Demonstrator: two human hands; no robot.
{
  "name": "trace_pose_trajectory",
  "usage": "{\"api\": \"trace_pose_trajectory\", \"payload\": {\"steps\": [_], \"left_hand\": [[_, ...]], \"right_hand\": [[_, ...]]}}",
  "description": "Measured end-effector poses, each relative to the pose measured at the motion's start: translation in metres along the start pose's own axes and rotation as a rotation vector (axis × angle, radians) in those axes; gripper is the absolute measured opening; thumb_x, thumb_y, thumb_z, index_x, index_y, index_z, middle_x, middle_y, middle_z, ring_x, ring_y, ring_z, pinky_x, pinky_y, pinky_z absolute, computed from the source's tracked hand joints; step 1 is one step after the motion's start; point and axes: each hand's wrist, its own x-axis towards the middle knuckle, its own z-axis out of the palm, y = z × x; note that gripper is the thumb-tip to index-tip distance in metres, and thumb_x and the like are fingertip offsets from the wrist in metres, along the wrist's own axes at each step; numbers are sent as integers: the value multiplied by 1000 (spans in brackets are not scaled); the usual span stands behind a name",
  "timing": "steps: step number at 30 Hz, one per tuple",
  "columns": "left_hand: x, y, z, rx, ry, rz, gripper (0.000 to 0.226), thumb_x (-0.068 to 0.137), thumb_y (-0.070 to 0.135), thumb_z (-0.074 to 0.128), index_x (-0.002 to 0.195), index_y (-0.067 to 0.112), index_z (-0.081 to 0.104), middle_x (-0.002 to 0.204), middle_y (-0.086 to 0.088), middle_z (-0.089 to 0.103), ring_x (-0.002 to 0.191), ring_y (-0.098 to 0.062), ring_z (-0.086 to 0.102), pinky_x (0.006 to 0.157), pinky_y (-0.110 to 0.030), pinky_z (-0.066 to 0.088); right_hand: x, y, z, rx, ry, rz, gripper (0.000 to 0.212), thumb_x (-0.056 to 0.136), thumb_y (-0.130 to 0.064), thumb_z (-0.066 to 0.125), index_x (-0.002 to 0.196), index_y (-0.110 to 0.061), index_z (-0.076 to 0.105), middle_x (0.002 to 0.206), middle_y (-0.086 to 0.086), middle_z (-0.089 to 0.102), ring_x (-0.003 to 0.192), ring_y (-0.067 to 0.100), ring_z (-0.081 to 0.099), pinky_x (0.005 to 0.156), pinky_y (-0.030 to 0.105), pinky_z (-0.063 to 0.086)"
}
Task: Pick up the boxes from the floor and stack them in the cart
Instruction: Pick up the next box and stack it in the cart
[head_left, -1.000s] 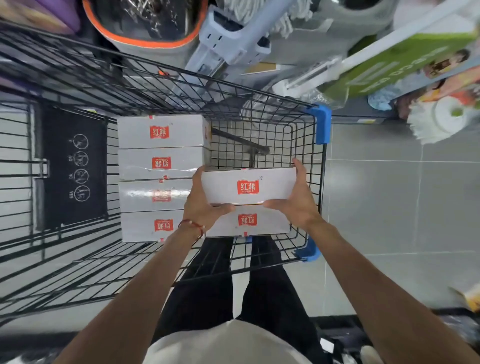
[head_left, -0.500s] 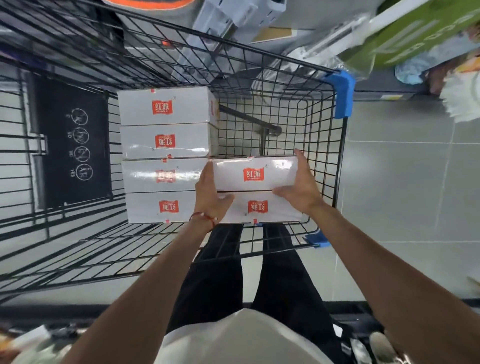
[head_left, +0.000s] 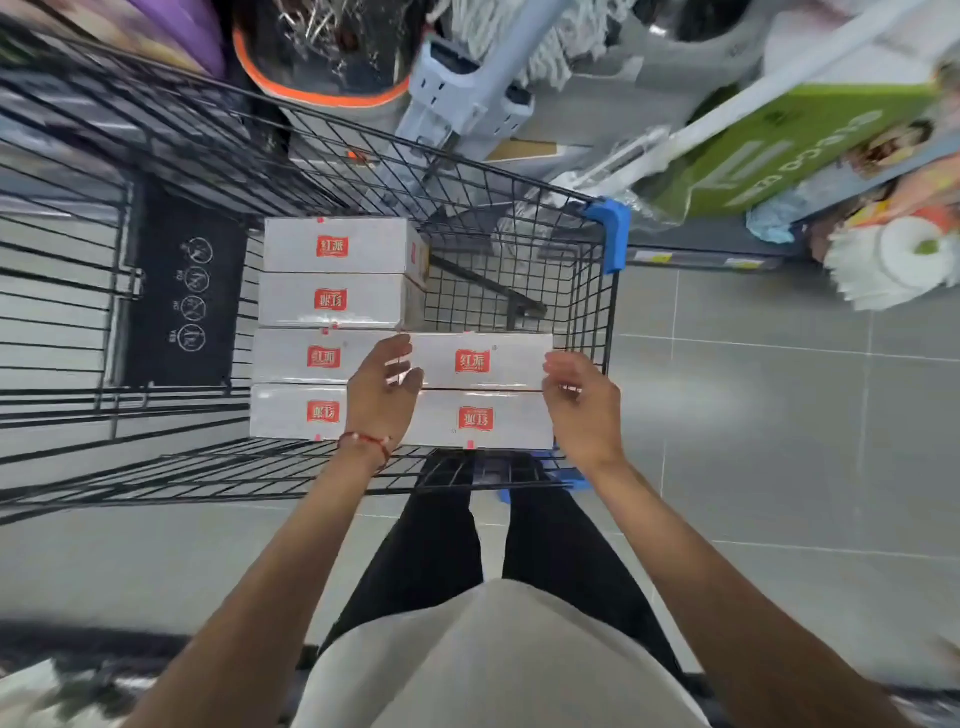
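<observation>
Several white boxes with red labels lie in the black wire cart (head_left: 597, 332). A left column of boxes (head_left: 332, 301) runs front to back. A right column holds two, the farther box (head_left: 483, 361) and the nearer box (head_left: 483, 420). My left hand (head_left: 382, 397), a red string on its wrist, hovers over the farther box's left end with fingers spread. Over that box's right end is my right hand (head_left: 587, 405), fingers apart and holding nothing. Both hands are just off the box.
Mops, a bucket (head_left: 322, 57) and a green package (head_left: 779, 150) crowd the shelf beyond the cart. Blue corner guards (head_left: 608, 234) mark the cart's right side. Grey tiled floor (head_left: 779, 415) spreads to the right. My legs stand against the cart's near edge.
Both hands set the farther right-hand box down in the cart, let go of it and have drawn back slightly with fingers spread.
</observation>
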Motion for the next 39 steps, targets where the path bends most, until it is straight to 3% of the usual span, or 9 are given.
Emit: {"api": "trace_pose_trajectory", "payload": {"steps": [4, 8, 11, 15, 21, 27, 31, 37, 39], "left_hand": [[-35, 31, 4, -100, 39, 105, 34, 94, 4, 62, 125, 18, 62, 115, 2, 69, 101, -17, 66, 91, -26, 53], [-60, 52, 15, -113, -35, 189, 30, 94, 6, 62, 119, 22, 64, 114, 7, 70, 101, -12, 66, 93, -28, 52], [-71, 61, 24, -128, -98, 229, 30, 93, 4, 62, 120, 16, 66, 111, 10, 71, 103, -12, 67, 94, -31, 52], [-82, 78, 42, -99, -244, 295, 30, 93, 3, 63, 121, 15, 66, 109, 7, 72, 99, -13, 67, 90, -36, 55], [-112, 112, 79, 20, -541, 452, 31, 95, 5, 60, 113, 30, 65, 112, 7, 72, 101, -2, 65, 95, -24, 47], [-155, 148, 158, 156, -847, 567, 28, 96, -3, 58, 120, 11, 62, 116, -9, 69, 99, 0, 65, 98, -22, 49], [-193, 169, 228, 280, -964, 637, 33, 94, -5, 58, 116, 19, 65, 113, -3, 72, 104, -8, 67, 98, -27, 49], [-266, 196, 348, 370, -1076, 704, 30, 93, -2, 60, 116, 16, 66, 112, 1, 72, 102, -1, 66, 95, -22, 49], [-294, 202, 389, 390, -1092, 718, 31, 93, -2, 60, 113, 22, 66, 112, 2, 72, 102, 0, 66, 93, -19, 48]], "right_hand": [[-25, -11, -33, 118, 79, -65, 25, 95, 1, 64, 112, -15, 72, 98, -6, 73, 84, -9, 64, 78, 5, 46], [-47, -14, -62, 212, 160, -87, 29, 95, -1, 65, 106, -27, 70, 93, -14, 72, 85, -1, 66, 80, 12, 49], [-64, -7, -81, 244, 221, -75, 24, 96, -2, 66, 113, -18, 72, 94, -14, 72, 84, -2, 66, 82, 12, 50], [-98, 4, -101, 314, 326, -29, 22, 98, -5, 66, 111, -20, 72, 98, -10, 72, 81, -8, 64, 73, 6, 47], [-144, 38, -126, 473, 550, 85, 19, 98, -9, 67, 110, -21, 74, 104, 3, 75, 84, 3, 66, 77, 11, 48], [-188, 75, -168, 704, 807, 171, 18, 98, -8, 67, 108, -21, 74, 100, -1, 75, 78, 0, 64, 71, 21, 49], [-210, 109, -208, 804, 958, 208, 19, 98, -7, 65, 112, -17, 74, 104, 3, 76, 95, 17, 71, 87, 27, 56], [-234, 176, -299, 898, 1085, 249, 20, 98, -8, 64, 110, -21, 73, 104, -1, 76, 85, 3, 66, 65, 21, 50], [-242, 200, -335, 927, 1109, 245, 21, 98, -7, 64, 106, -24, 73, 103, 0, 75, 86, 6, 66, 70, 18, 52]]}}
